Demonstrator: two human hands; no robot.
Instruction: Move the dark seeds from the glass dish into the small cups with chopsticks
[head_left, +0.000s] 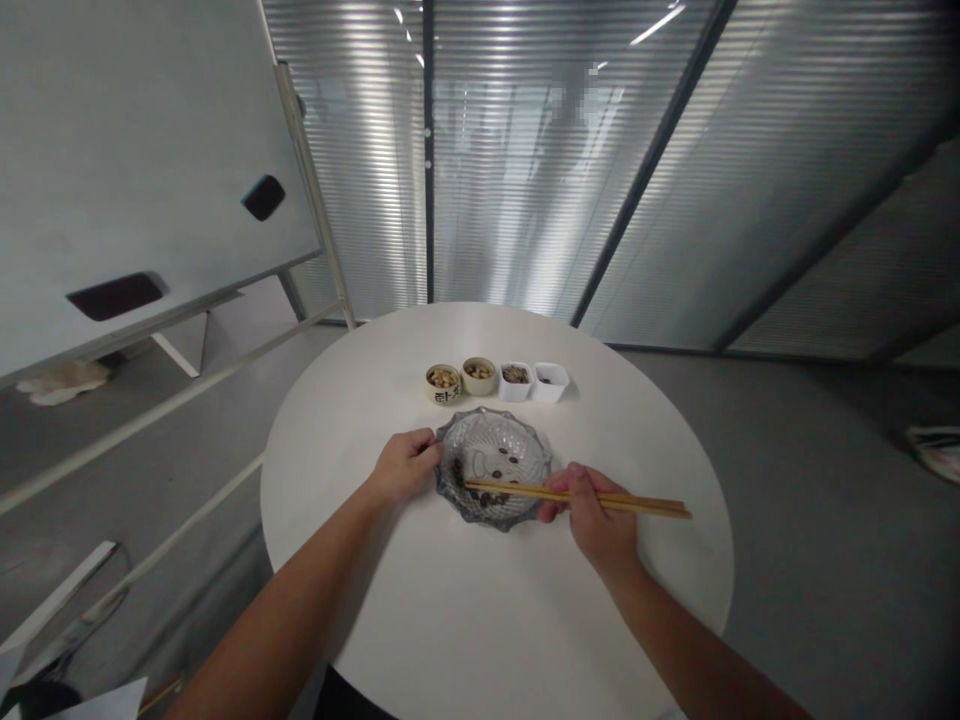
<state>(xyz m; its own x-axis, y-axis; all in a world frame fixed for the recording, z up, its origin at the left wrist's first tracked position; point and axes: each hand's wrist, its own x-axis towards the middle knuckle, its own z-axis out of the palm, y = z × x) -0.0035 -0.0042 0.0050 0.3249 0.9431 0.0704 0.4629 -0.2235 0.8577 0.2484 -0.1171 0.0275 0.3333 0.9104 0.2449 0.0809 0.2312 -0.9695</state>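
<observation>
A clear glass dish (pixel 525 440) with a scalloped rim sits in the middle of the round white table (pixel 450 600); a few dark and pale beans lie in it. My left hand (pixel 405 465) is closed on the dish's left rim and steadies it. My right hand (pixel 592 515) grips a pair of wooden chopsticks (pixel 637 501) at the dish's right edge. The chopsticks lie nearly level, their tips over the beans at the dish's lower left.
Behind the dish stands a row of small containers: two round cups (pixel 443 382) (pixel 478 375) with pale beans and two white square cups (pixel 515 380) (pixel 550 381) with dark bits. A whiteboard on a stand (pixel 150 180) is at the left, glass walls behind.
</observation>
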